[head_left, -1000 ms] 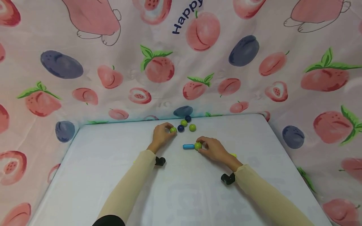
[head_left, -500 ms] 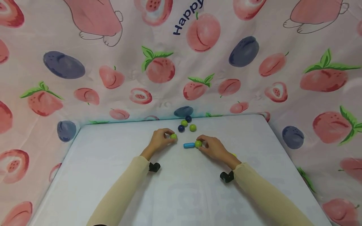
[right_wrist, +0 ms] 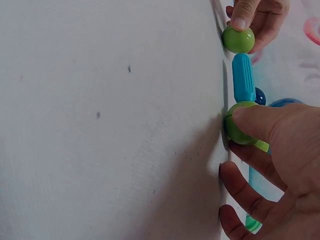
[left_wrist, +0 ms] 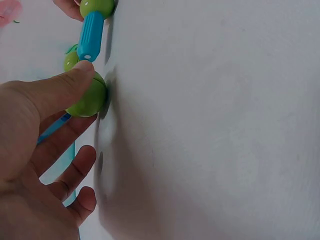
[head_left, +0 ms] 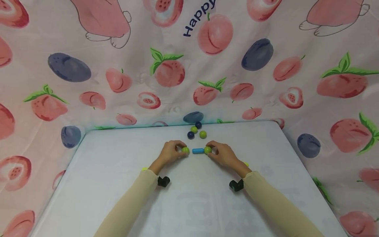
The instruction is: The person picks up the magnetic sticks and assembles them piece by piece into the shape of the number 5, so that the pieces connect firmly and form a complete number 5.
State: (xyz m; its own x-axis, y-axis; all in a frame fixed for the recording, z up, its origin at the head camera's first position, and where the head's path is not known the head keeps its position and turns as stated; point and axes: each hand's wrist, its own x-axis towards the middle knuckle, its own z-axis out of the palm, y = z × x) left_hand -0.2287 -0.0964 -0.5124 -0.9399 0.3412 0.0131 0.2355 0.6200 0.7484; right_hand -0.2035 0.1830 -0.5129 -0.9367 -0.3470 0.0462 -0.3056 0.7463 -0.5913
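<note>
Head view, left hand: the left hand (head_left: 169,154) pinches a green ball (head_left: 185,150) between thumb and curled fingers, just left of the blue stick (head_left: 197,151), apparently not yet touching it.
Head view, right hand: the right hand (head_left: 223,155) pinches a second green ball (head_left: 208,150), which sits against the right end of the stick.
Head view, surroundings: on the white table (head_left: 103,184), four loose balls (head_left: 196,130), two green and two dark blue, lie just beyond the stick near the far edge; a fruit-print cloth (head_left: 88,75) hangs behind.
Left wrist view: thumb (left_wrist: 60,87) and fingers clamp the green ball (left_wrist: 89,96); the near end of the stick (left_wrist: 91,36) lies just beside the thumb tip, the other ball (left_wrist: 96,7) at its far end.
Right wrist view: thumb (right_wrist: 262,122) and fingers clamp the ball (right_wrist: 239,125) joined to the stick (right_wrist: 243,77); a small gap shows between the stick and the left hand's ball (right_wrist: 238,39).
Step in hand (judgement): fitting a ball to each end of the stick; the right end looks seated, the left end open.
Next move calls for (judgement): bringing the left ball squarely along the stick's line while the right hand steadies it.
Hard to make out: blue and green pieces behind the palms in both wrist views are largely hidden; whether the left ball touches the stick cannot be settled from the head view.
</note>
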